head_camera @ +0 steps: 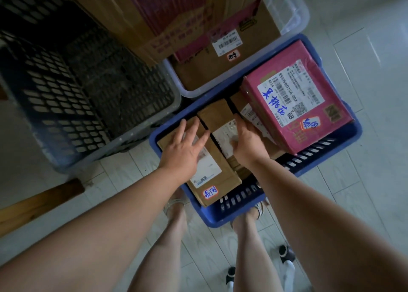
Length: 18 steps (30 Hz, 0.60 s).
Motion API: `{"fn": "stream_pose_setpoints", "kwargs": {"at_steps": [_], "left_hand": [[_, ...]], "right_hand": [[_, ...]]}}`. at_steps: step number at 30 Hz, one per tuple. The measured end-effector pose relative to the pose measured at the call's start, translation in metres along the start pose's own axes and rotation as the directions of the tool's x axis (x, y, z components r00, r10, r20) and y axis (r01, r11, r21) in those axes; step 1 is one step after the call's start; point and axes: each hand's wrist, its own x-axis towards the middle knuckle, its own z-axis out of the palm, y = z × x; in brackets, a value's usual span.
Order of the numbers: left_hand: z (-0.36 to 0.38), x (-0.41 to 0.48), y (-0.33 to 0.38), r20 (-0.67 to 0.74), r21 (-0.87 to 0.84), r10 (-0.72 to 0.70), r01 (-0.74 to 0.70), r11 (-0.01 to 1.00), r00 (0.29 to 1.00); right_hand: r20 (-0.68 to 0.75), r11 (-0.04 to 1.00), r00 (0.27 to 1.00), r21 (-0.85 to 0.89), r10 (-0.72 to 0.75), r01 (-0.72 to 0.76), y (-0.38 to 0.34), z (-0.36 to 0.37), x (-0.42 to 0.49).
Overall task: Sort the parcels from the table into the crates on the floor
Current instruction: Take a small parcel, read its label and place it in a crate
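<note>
A blue crate (238, 214) on the floor holds several parcels. A flat brown parcel (212, 176) with a white label lies at its left side. My left hand (183, 150) rests on this parcel with fingers spread and straight. A narrow brown parcel (217, 119) stands beside it in the middle. My right hand (247, 141) lies against this parcel's right side, fingers extended along it. A pink box (295, 106) with blue handwriting leans on the crate's right side.
A dark mesh crate (88, 97) stands at the left, with nothing seen inside. A clear tub (293, 11) behind holds large cardboard boxes (231, 55). A wooden edge (39, 201) shows at lower left. My legs and feet stand on the pale tiled floor (364, 192).
</note>
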Motion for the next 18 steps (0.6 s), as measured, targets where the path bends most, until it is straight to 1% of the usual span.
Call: {"fn": "stream_pose_setpoints", "kwargs": {"at_steps": [3, 5, 10, 14, 18], "left_hand": [[-0.014, -0.014, 0.001, 0.044, -0.009, 0.022, -0.022, 1.0, 0.999], [-0.03, -0.031, 0.006, 0.046, -0.067, 0.03, -0.027, 0.997, 0.998], [-0.083, -0.093, 0.008, 0.002, -0.163, 0.05, -0.049, 0.985, 0.999], [-0.133, -0.149, 0.002, -0.043, -0.129, 0.062, -0.067, 0.989, 0.997], [-0.176, -0.201, 0.003, -0.112, -0.106, 0.067, -0.079, 0.991, 0.991]], "right_hand": [[-0.039, 1.0, 0.999, 0.015, 0.002, -0.002, -0.006, -0.015, -0.022], [-0.079, 0.998, 0.996, 0.06, 0.041, -0.037, -0.011, -0.028, -0.04], [-0.155, 0.965, 0.972, 0.225, 0.174, -0.137, -0.046, -0.062, -0.105], [-0.184, 0.916, 0.941, 0.342, 0.283, -0.209, -0.082, -0.095, -0.162], [-0.215, 0.918, 0.946, 0.366, 0.243, -0.153, -0.123, -0.124, -0.221]]}}
